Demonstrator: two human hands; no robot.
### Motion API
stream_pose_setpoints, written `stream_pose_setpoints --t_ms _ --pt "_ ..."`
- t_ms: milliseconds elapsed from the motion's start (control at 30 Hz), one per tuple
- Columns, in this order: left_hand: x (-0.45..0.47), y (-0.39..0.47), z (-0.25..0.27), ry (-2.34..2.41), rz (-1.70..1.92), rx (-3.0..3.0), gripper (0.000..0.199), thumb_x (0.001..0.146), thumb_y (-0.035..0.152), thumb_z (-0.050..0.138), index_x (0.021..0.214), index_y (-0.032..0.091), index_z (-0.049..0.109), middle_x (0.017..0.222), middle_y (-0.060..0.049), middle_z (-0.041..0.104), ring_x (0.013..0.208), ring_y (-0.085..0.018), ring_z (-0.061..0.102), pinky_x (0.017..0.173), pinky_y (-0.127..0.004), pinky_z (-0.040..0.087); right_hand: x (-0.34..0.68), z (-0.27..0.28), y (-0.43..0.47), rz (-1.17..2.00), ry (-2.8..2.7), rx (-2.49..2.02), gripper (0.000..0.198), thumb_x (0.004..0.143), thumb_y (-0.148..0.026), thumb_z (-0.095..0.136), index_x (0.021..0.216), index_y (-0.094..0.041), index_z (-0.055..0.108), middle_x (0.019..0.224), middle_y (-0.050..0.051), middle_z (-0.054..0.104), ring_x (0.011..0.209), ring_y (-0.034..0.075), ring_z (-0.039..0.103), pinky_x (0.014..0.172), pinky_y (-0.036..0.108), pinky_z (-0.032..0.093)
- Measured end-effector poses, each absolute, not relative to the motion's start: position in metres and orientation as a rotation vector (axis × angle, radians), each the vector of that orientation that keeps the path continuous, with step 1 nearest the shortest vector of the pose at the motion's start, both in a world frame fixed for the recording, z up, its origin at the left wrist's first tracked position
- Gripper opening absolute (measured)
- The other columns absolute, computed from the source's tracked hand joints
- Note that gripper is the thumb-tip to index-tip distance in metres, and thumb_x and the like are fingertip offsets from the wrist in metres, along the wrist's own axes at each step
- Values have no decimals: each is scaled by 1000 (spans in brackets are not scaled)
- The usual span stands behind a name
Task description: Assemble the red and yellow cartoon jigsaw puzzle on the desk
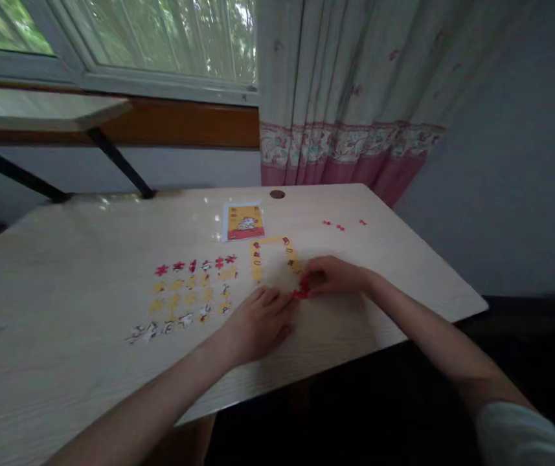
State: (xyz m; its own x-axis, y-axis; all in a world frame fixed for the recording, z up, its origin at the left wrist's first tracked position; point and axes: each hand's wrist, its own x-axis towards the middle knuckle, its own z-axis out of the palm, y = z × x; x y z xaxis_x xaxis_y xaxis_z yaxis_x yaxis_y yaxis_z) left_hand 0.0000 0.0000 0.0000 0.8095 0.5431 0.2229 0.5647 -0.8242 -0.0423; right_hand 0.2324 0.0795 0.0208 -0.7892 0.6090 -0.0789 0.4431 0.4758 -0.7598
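Note:
Low over the front of the table, my right hand (336,274) is closed in a pinch on red puzzle pieces (302,292). My left hand (263,321) meets their left end, its fingers drawn together on the red edge. My fingers partly cover these pieces. Just beyond my hands lies a partly joined yellow puzzle border (271,241), with a top and two sides bearing small dark red figures. To the left, loose puzzle pieces (190,298) are spread in rows, red at the back, yellow in the middle, white and grey at the front.
A picture card (245,222) with a white animal on yellow and red lies behind the border. Three small red pieces (340,228) rest at the back right. A round hole cover (277,194) sits near the rear edge. A raised shelf (44,110) stands at the left.

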Motion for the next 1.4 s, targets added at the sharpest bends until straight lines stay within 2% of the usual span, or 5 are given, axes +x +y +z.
stream_pose_setpoints --t_ms 267,500,733,1200,1400 --pt "-10 3 10 -872 -384 -2946 32 87 29 52 115 13 57 112 -10 62 97 -25 52 84 -38 42 233 23 79 1142 -2567 -965 24 71 -22 72 94 -15 67 89 3 66 80 12 61 75 25 48" --pt "-40 18 21 -1057 -409 -2978 23 88 32 50 97 16 65 93 -8 64 89 -25 51 76 -39 44 234 23 80 1081 -2604 -970 27 70 -23 73 95 -15 67 90 4 66 81 13 60 75 25 47" --pt "-38 20 16 -1027 -399 -2964 22 89 30 49 88 17 67 87 -8 64 86 -24 51 74 -38 44 234 23 80 1036 -2626 -950 25 71 -24 73 94 -16 67 89 4 65 81 13 59 74 26 46" --pt "-36 22 10 -1037 -463 -2955 19 90 26 50 92 17 66 84 -7 63 84 -23 50 72 -36 44 231 21 76 1025 -2615 -890 23 75 -27 69 96 -17 67 88 3 63 78 12 57 72 25 45" --pt "-35 20 13 -997 -502 -2913 17 88 24 51 90 16 66 82 -7 63 81 -22 49 70 -35 43 232 25 76 966 -2645 -845 24 77 -31 68 97 -17 66 92 4 62 84 13 57 79 27 45"
